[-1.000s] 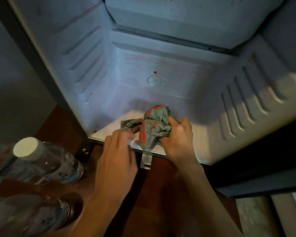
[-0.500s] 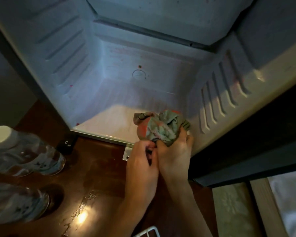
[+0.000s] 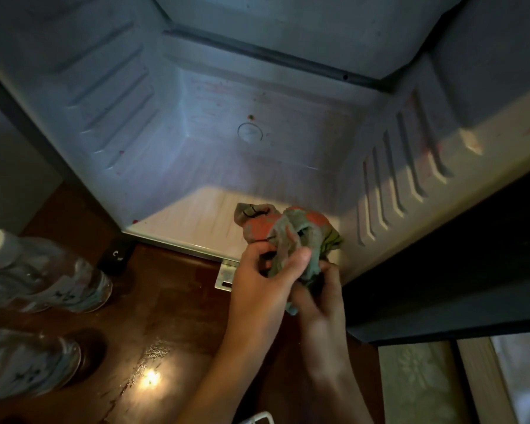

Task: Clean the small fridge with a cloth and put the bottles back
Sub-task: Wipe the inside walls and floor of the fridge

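Observation:
The small fridge (image 3: 257, 166) stands open with nothing on its white floor, and small red specks show on its walls. A crumpled grey-green and orange cloth (image 3: 288, 231) is bunched at the front right corner of the fridge floor. My left hand (image 3: 260, 283) grips the cloth from the left, thumb across it. My right hand (image 3: 318, 304) holds it from below and the right. Two clear water bottles stand on the wooden surface at the left: one with a white cap (image 3: 40, 270) and one nearer me (image 3: 25, 365).
The dark brown wooden surface (image 3: 172, 316) in front of the fridge carries a bright light reflection. A metal hinge bracket (image 3: 225, 275) sticks out at the fridge's front edge. The dark fridge door (image 3: 441, 295) hangs open at the right. A white wire corner (image 3: 257, 419) shows at the bottom.
Both hands and the cloth have shifted right, from the middle of the fridge's front edge to its right corner. The hands have closed together around the cloth.

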{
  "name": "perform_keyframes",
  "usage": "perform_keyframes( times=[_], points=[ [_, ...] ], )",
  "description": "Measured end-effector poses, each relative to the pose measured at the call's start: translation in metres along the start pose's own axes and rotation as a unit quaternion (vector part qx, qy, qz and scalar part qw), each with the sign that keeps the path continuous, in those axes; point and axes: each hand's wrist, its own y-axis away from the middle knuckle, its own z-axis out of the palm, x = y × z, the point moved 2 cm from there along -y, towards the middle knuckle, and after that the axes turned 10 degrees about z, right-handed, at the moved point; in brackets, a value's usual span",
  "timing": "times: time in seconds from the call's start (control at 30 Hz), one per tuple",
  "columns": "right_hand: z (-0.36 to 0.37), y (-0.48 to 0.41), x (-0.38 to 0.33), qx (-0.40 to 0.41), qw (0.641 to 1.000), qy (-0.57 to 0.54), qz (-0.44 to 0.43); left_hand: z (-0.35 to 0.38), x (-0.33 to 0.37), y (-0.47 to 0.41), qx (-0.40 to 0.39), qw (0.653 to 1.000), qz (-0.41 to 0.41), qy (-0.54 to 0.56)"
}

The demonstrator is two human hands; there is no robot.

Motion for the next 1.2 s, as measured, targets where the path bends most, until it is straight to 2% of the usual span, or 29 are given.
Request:
perform_keyframes(
  times=[0.07,0.1,0.17,0.27,0.33,0.43,0.53,0.73,0.93,1.0,1.1,1.2],
  points=[
    [-0.002,0.000,-0.007,0.007,0.998,-0.060,0.022,-0.003,0.002,-0.007,0.023,1.000,0.004,-0.007],
    [-0.002,-0.002,-0.011,0.036,0.998,-0.048,0.018,-0.008,0.001,-0.011,0.039,0.999,0.008,-0.006],
    [-0.003,-0.005,-0.021,0.109,0.992,0.056,-0.031,-0.022,0.001,-0.017,0.071,0.997,0.019,-0.013],
    [-0.004,-0.002,-0.038,0.198,0.939,0.231,-0.161,-0.042,0.014,-0.019,0.089,0.991,0.084,-0.058],
    [-0.003,0.008,-0.055,0.219,0.915,0.268,-0.209,-0.050,0.031,-0.018,0.080,0.982,0.136,-0.106],
    [0.002,0.019,-0.074,0.205,0.935,0.227,-0.179,-0.058,0.050,-0.014,0.096,0.975,0.154,-0.131],
    [0.004,0.016,-0.080,0.186,0.961,0.173,-0.113,-0.062,0.065,-0.007,0.116,0.976,0.129,-0.135],
    [0.017,0.025,-0.107,0.092,0.985,0.118,-0.090,-0.066,0.093,0.007,0.141,0.981,0.063,-0.116],
    [0.016,0.038,-0.136,0.026,0.996,0.057,-0.058,-0.064,0.136,0.023,0.101,0.990,0.004,-0.098],
    [0.011,0.046,-0.150,0.042,0.988,0.107,-0.098,-0.062,0.159,0.028,0.086,0.989,0.020,-0.122],
    [0.000,0.069,-0.182,0.106,0.945,0.231,-0.206,-0.058,0.200,0.036,0.070,0.980,0.064,-0.177],
    [-0.002,0.084,-0.209,0.130,0.913,0.270,-0.276,-0.052,0.236,0.041,0.060,0.975,0.099,-0.189]
  ],
)
